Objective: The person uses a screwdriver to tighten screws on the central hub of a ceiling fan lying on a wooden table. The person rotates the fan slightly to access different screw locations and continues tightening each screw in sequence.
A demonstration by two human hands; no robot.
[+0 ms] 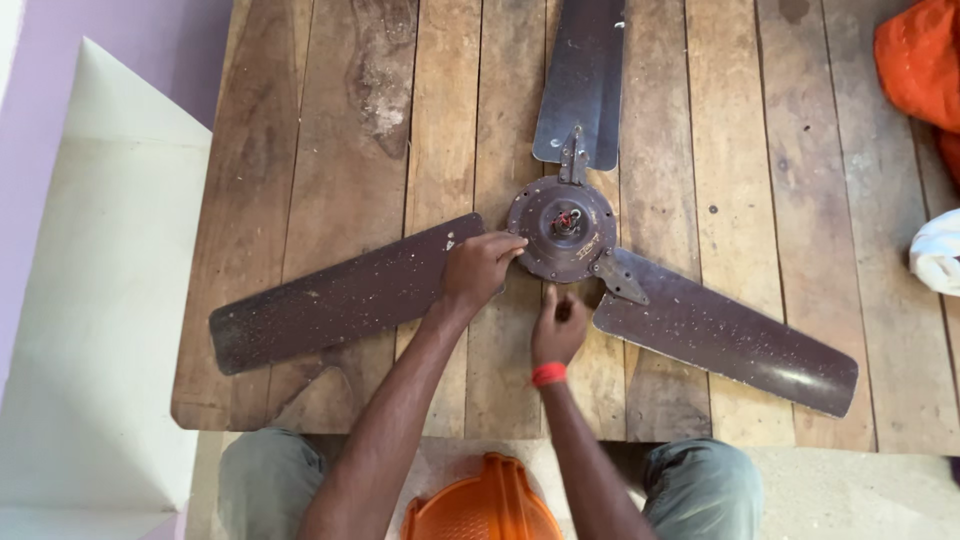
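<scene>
A brown ceiling fan lies flat on a worn wooden table (330, 120). Its round motor hub (562, 228) sits mid-table with three dusty blades: one pointing away (583, 80), one to the left (340, 298), one to the right (730, 340). My left hand (478, 268) grips the inner end of the left blade where it meets the hub. My right hand (558, 328), with a red band at the wrist, is just below the hub's near edge, fingers curled around something small that I cannot make out.
An orange cloth (922, 70) and a white object (938, 252) lie at the table's right edge. An orange plastic stool (482, 505) stands between my knees. A pale step and purple wall are at the left.
</scene>
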